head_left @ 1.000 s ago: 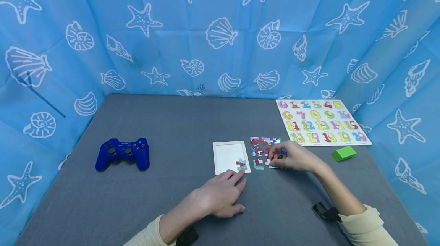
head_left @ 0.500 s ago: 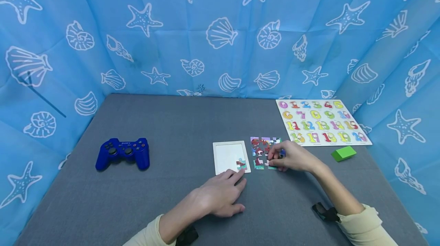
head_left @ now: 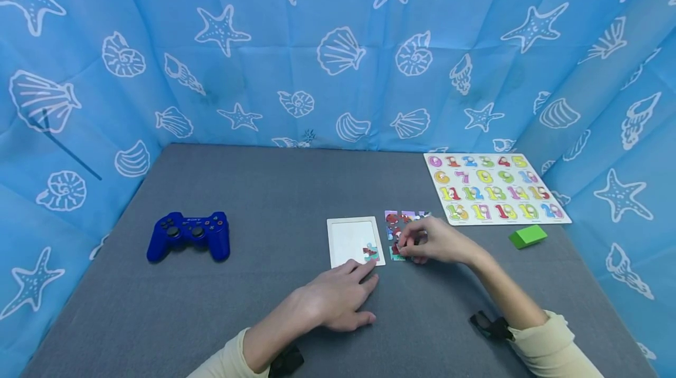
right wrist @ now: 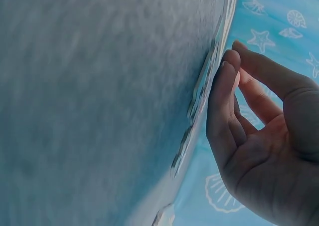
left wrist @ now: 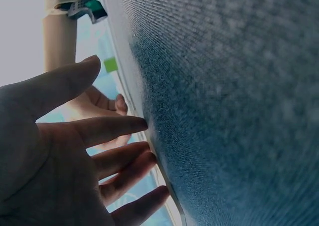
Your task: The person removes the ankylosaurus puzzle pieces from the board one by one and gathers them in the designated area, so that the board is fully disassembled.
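Observation:
My left hand [head_left: 340,301] lies with its fingers spread, fingertips at the near edge of a small square wooden puzzle tray [head_left: 334,242]. One jigsaw piece [head_left: 371,252] sits in the tray's lower right corner. Right of the tray, several colourful jigsaw pieces [head_left: 391,218] are laid out in rows. My right hand [head_left: 440,241] is over these pieces, thumb and fingertips brought close together. In the right wrist view the fingertips [right wrist: 229,59] are just above the row of pieces [right wrist: 199,89]. I cannot tell whether a piece is between them. The hand hides some of the pieces.
A white number puzzle board [head_left: 488,187] lies at the back right, with a green block [head_left: 528,236] in front of it. Far to the left is a blue game controller [head_left: 188,237]. A blue seashell curtain [head_left: 338,90] stands behind the grey table [head_left: 264,190].
My right hand has shifted a little to the left over the jigsaw pieces, covering more of the nearer row. The left hand has stayed at the tray's edge.

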{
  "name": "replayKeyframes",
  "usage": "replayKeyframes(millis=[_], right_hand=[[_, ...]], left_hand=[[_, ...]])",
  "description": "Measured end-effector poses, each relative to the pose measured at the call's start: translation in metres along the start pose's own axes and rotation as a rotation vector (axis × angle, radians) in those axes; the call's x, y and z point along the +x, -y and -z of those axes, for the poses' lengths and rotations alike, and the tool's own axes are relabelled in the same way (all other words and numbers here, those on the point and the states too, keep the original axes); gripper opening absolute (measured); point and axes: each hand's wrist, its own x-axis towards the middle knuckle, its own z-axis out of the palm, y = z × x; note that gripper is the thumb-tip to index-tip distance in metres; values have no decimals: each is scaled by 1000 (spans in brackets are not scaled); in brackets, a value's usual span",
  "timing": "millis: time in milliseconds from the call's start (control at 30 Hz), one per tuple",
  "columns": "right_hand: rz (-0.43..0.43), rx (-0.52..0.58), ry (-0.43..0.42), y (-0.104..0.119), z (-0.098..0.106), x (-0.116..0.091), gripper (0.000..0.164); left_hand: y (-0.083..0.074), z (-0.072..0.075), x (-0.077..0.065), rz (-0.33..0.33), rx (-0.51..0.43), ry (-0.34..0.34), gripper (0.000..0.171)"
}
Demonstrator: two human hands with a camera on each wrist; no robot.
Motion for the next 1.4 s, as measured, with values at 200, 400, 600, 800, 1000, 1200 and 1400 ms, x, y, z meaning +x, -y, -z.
replayKeyframes(millis=[200,400,600,800,1000,1200,1400], right_hand=[[30,55,45,6,-7,8,11],[63,104,88,14,-11,20,14],[67,82,130,21,-15,34,14],[19,58,161,26,-18,45,16],[-9,48,157,27,-20,49,18],[-2,10,150,29,-21,51,23],[12,-29,132,29,-23,51,23]], left_hand=[[1,-1,-1,-5,5,-16,73],[1,0,-2,-10,10,-26,72],[2,-1,-2,-19,16,-41,71],[2,0,-2,-24,31,-43,71],[3,-1,-2,-29,19,-40,69],[9,1,-3,-28,-52,3,68],[11,7,-8,-29,-88,6,69]])
